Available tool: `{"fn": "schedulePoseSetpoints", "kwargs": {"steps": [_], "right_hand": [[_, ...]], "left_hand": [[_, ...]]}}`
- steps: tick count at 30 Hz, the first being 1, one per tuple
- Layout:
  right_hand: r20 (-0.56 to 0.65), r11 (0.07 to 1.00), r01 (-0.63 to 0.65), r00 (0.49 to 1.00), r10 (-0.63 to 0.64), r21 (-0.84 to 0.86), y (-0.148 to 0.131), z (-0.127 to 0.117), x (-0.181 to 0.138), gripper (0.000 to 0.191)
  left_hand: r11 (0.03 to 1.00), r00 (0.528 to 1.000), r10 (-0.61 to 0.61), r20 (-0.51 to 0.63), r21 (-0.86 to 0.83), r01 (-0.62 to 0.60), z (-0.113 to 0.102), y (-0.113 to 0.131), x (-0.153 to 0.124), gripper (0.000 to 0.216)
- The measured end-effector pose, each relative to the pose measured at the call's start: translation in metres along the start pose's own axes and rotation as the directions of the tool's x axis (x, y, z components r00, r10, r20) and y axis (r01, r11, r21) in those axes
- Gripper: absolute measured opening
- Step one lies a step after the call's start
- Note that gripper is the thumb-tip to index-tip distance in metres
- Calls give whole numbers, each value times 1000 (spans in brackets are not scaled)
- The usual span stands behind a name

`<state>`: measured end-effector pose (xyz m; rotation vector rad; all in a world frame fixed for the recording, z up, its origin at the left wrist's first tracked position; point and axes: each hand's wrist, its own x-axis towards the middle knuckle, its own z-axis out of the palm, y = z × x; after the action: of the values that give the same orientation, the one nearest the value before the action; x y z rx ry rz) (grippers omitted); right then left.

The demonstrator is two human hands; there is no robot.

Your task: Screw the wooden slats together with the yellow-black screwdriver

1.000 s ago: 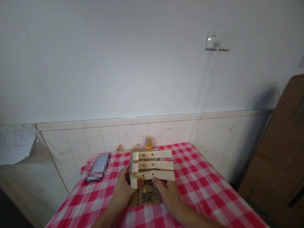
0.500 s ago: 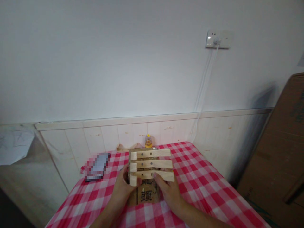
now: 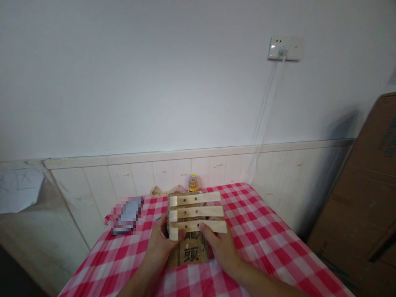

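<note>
In the head view, three pale wooden strips point(image 3: 194, 211) with raised left ends lie one behind another across a brown cardboard piece point(image 3: 192, 253) printed with black characters. The two farther strips show screw heads; in the nearest strip point(image 3: 192, 226) two dark holes are visible. My left hand point(image 3: 161, 243) is closed round that strip's left end, its thumb beside the raised block. My right hand point(image 3: 221, 245) presses its thumb on top of the same strip, right of centre. Most fingers of both hands are hidden below the strip.
A red-and-white checked cloth point(image 3: 253, 231) covers the table. A blurred-out phone-like object point(image 3: 128, 215) lies left. A small yellow-capped bottle point(image 3: 193, 183) and another wooden piece point(image 3: 167, 190) stand by the wall. A large cardboard sheet point(image 3: 361, 198) leans right; a socket point(image 3: 284, 48) with a cable is above.
The view has tilted down a little. Both hands keep their hold on the nearest strip, and the strips stay almost where they were.
</note>
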<state>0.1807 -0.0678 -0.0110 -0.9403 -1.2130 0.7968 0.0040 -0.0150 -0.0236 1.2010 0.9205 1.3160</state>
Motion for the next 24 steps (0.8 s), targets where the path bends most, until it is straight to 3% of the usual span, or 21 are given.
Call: {"fn": "schedulePoseSetpoints", "kwargs": {"steps": [6, 13, 19, 24], "right_hand": [[-85, 994, 19, 996, -29, -112, 13, -5, -3, 26], [-4, 986, 108, 994, -109, -126, 16, -7, -4, 23], [18, 992, 95, 995, -94, -78, 4, 0, -5, 25], [-8, 964, 216, 976, -220, -156, -2, -4, -11, 18]], "left_hand": [[999, 999, -40, 7, -14, 40, -2, 0, -1, 67], [1000, 1000, -1, 3, -9, 1, -4, -1, 1, 66], [999, 999, 24, 22, 21, -24, -5, 4, 0, 69], [998, 992, 56, 114, -36, -52, -8, 0, -2, 71]]}}
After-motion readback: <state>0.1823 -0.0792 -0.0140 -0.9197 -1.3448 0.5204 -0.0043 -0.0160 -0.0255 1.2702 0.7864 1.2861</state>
